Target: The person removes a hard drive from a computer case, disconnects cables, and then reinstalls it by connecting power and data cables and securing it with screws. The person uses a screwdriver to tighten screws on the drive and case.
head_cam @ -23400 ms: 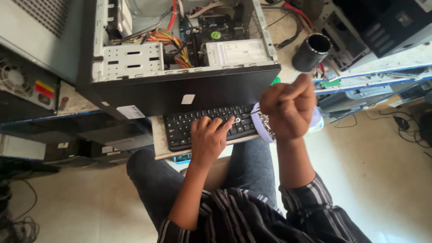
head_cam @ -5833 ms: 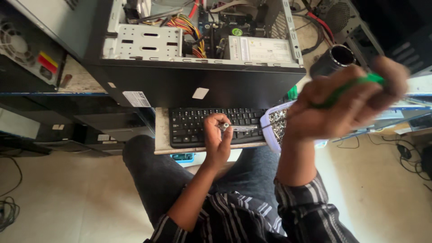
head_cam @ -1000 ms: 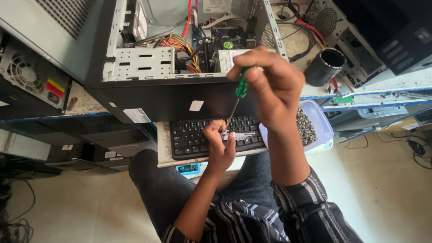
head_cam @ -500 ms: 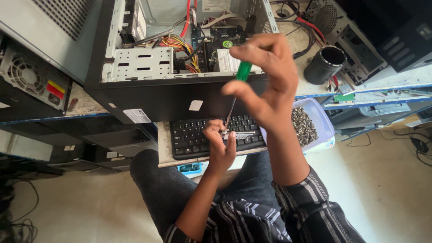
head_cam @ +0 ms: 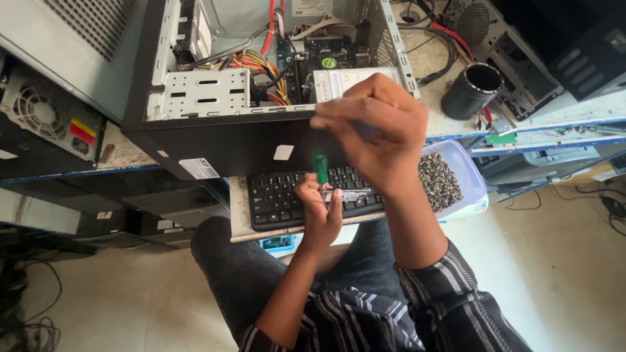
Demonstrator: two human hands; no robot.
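Two hands: both of the person's own, raised over the lap at the middle of the view.
Lap: dark grey trousers [head_cam: 235,274] and a dark striped shirt sleeve [head_cam: 450,306] at 6 o'clock, nearest the camera.
Left hand [head_cam: 319,212]: fingers curled and pinched on a small flat silver metal part [head_cam: 349,194], held just over the keys.
Right hand [head_cam: 378,140]: raised closer to the camera, fingers bunched; it blurs, and its grip on the tool cannot be told for sure.
Tool: a green-handled screwdriver [head_cam: 319,167], upright, handle just at 8 o'clock of the right hand, tip down at the silver part.
Keyboard: a black flat computer keyboard [head_cam: 280,199] on a pale board under both hands.
Tub: a clear plastic tub with a bluish rim [head_cam: 471,179], holding many small dark screws, at 3 o'clock of the keyboard, just beside it.
Case: an open black and grey metal computer tower [head_cam: 222,140] lying on its side at 12 o'clock, with coloured wires [head_cam: 257,65] inside.
Cup: a black cylindrical cup [head_cam: 471,91] at 2 o'clock, on the bench behind the tub.
Fan unit: a grey metal box with a round fan grille [head_cam: 39,114] at 10 o'clock.
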